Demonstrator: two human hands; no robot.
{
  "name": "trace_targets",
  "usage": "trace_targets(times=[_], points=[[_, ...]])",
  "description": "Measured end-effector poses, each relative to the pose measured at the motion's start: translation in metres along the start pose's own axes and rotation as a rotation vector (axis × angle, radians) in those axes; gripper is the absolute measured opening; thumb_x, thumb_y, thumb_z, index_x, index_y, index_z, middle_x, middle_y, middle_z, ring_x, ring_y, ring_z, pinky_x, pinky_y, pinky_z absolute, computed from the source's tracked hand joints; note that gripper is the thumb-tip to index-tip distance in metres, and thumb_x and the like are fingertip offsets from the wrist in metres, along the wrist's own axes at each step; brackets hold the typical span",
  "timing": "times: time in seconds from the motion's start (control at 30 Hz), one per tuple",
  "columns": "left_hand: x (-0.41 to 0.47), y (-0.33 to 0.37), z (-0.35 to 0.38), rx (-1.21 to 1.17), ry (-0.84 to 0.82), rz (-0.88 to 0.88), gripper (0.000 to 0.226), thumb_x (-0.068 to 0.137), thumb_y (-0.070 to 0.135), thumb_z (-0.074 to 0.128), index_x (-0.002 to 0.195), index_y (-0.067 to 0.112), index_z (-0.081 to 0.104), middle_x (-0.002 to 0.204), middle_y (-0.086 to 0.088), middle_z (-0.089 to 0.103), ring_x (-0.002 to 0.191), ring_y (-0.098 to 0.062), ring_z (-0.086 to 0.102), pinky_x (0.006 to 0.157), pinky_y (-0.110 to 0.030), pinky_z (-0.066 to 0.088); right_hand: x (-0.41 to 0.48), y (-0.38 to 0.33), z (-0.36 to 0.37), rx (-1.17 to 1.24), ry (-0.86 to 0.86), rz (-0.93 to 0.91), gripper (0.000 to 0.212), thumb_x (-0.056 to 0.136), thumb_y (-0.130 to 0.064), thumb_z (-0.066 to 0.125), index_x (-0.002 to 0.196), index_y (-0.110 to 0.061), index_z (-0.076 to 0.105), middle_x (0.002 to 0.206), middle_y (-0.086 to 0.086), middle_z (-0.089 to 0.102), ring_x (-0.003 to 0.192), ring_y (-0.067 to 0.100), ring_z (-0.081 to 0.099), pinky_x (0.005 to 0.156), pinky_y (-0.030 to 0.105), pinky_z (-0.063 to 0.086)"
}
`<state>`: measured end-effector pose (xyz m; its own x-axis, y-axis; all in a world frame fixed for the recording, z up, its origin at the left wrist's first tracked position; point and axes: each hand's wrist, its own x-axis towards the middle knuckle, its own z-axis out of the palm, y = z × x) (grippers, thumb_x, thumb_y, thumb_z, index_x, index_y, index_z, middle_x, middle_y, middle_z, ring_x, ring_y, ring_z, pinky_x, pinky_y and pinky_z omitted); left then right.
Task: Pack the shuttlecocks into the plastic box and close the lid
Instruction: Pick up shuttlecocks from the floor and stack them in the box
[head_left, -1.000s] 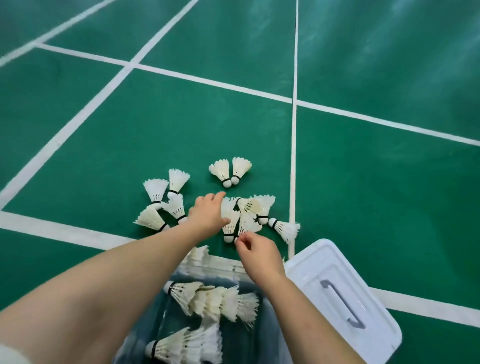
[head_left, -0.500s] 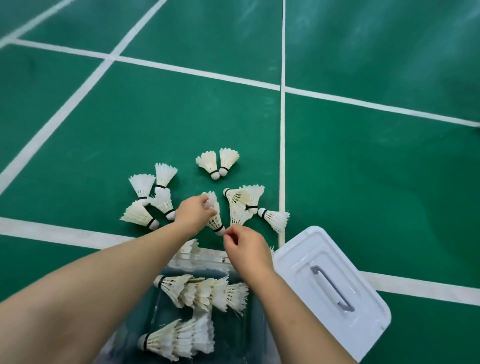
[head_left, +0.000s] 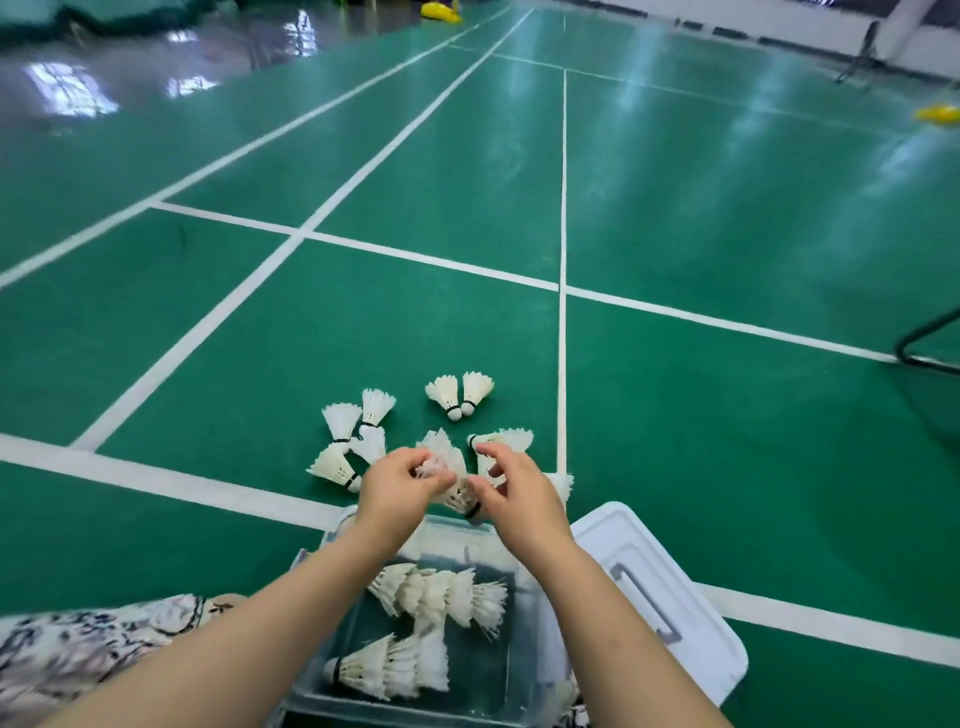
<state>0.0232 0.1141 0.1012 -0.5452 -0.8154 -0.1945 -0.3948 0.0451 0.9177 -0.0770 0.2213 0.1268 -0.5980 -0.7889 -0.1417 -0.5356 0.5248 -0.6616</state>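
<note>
Left hand (head_left: 397, 486) pinching shuttlecock (head_left: 457, 491) | right hand (head_left: 511, 493) gripping its base | just beyond open box (head_left: 415, 699) | lid (head_left: 675, 613) beside box

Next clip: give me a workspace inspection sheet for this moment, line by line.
Surface: green court floor with white lines.
Job's things: clear plastic box open, two nested shuttlecock stacks inside; loose shuttlecocks on floor beyond; white lid beside box.
Clutter: yellow objects far off.
Grippers: left hand and right hand together hold a shuttlecock bunch.
Cables: nothing seen.
Surroundings: black frame at right edge.
</note>
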Motion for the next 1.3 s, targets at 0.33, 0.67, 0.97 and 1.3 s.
trace_targets(times=[0.33,0.67,0.97,1.3], points=[[-0.050,-0.023,-0.018,0.285,-0.396,0.038,0.023,0.071,0.016,0.079,0.062,0.019,0.058,0.062,0.007,0.052,0.061,-0.007,0.049,0.060,-0.024,0.039,-0.051,0.003,0.022,-0.145,-0.233,0.034,0.022,0.087,-0.040,0.059,0.103,-0.025,0.058,0.117,-0.001,0.053,0.104,0.019,0.055,0.090,0.033,0.045],[-0.067,-0.048,-0.019,0.366,-0.445,0.023,0.015,0.077,0.022,0.075,0.075,0.017,0.061,0.077,-0.002,0.056,0.066,-0.010,0.046,0.052,-0.011,0.032,-0.065,0.020,0.035,-0.146,-0.346,0.033,0.024,0.082,-0.028,0.068,0.066,-0.036,0.052,0.097,-0.006,0.050,0.094,0.014,0.051,0.089,0.030,0.042],[-0.049,-0.062,-0.029,0.283,-0.143,-0.061,0.007,0.083,0.021,0.068,0.082,0.015,0.069,0.084,-0.004,0.066,0.082,-0.018,0.057,0.061,-0.018,0.038,-0.074,0.040,0.051,-0.309,-0.255,0.207,0.009,0.083,-0.019,0.055,0.075,-0.024,0.054,0.088,-0.001,0.064,0.084,0.021,0.058,0.066,0.028,0.041],[-0.054,-0.079,-0.012,0.386,-0.183,-0.053,0.018,0.083,0.024,0.069,0.095,0.012,0.074,0.096,-0.001,0.067,0.086,-0.013,0.056,0.075,-0.022,0.038,-0.067,0.058,0.093,-0.116,-0.264,0.443,0.018,0.087,-0.009,0.048,0.094,-0.007,0.065,0.107,0.013,0.068,0.100,0.029,0.062,0.079,0.028,0.047]])
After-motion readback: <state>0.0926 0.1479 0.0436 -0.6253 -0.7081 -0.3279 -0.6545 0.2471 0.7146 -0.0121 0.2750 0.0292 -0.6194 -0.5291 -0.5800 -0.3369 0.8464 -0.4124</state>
